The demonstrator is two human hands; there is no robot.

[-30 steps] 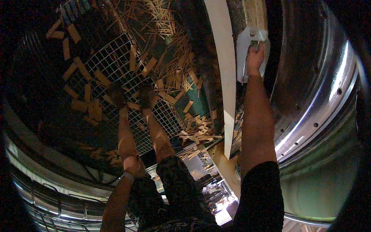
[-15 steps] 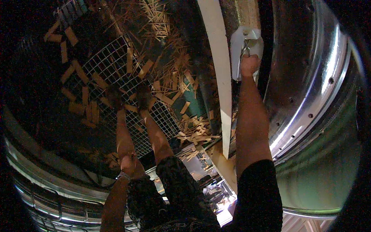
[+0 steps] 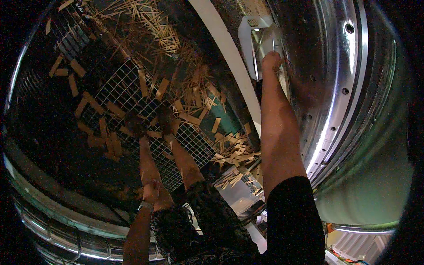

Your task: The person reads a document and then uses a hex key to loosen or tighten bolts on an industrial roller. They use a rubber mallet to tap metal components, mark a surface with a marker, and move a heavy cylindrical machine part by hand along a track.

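Far out ahead of the body, at the end of a straight reach, is the right hand (image 3: pixel 272 61), fingers curled into a loose fist at the right-hand side of a pale plate (image 3: pixel 244 42) with an opening in it. Is the fist clamped on something? I can't tell from here; whatever it may hold is too small and blurred. Now down to the left hand (image 3: pixel 151 190), well apart from the right one, hanging low just beside the left knee, a pale band (image 3: pixel 145 205) around its wrist. It's too dim to say whether those fingers are closed.

Just left of the right forearm runs a long, curved white strip (image 3: pixel 225 42). To the right of that same forearm sweeps a shiny metal ring (image 3: pixel 340 106), dotted with holes, and beyond it comes a curved green wall (image 3: pixel 371 185). Ahead of the left hand, both feet (image 3: pixel 164 119) are over a wire grid (image 3: pixel 117 90), flat tan pieces (image 3: pixel 115 109) strewn around them. Between the two hands, thin sticks (image 3: pixel 152 20) lie in a tangle farther out, and nearer the body more slats (image 3: pixel 238 148) heap up beside a pale flat panel (image 3: pixel 234 196).
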